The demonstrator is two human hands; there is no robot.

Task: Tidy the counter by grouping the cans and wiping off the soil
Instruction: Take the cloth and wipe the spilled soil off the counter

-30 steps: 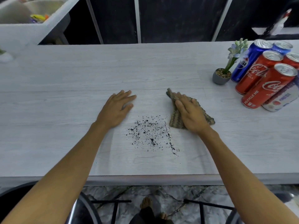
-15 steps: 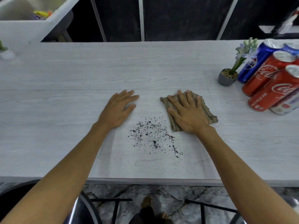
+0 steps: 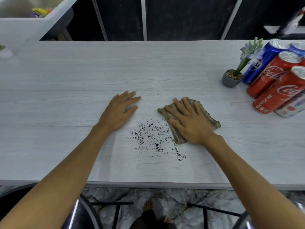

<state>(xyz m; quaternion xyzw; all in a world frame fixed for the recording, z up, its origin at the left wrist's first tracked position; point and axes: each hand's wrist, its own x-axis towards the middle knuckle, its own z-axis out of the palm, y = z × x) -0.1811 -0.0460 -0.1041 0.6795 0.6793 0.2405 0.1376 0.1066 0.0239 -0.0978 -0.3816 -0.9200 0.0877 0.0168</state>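
The right hand (image 3: 189,126) has its grip released. The fingers are straight and spread, and the palm presses flat on the cloth (image 3: 212,120) with nothing curled round it. The left hand (image 3: 118,111) is just as slack and lies flat on the bare worktop (image 3: 66,113), holding nothing.

The soil (image 3: 155,141) lies left of the cloth and nearer the person. It is a loose dark scatter, and its right fringe touches the cloth's near-left edge. Its tail trails toward the worktop's front edge. The left hand sits beyond the scatter's far-left side, apart from it. Since the right hand has the cloth, it is the one placed to wipe, probably with a sweep leftward and toward the person.

The cans (image 3: 279,93) stand packed together at the far right, well apart from the soil. A small pot (image 3: 231,78) stands just beside them. The grouping looks done and the wiping has not begun.
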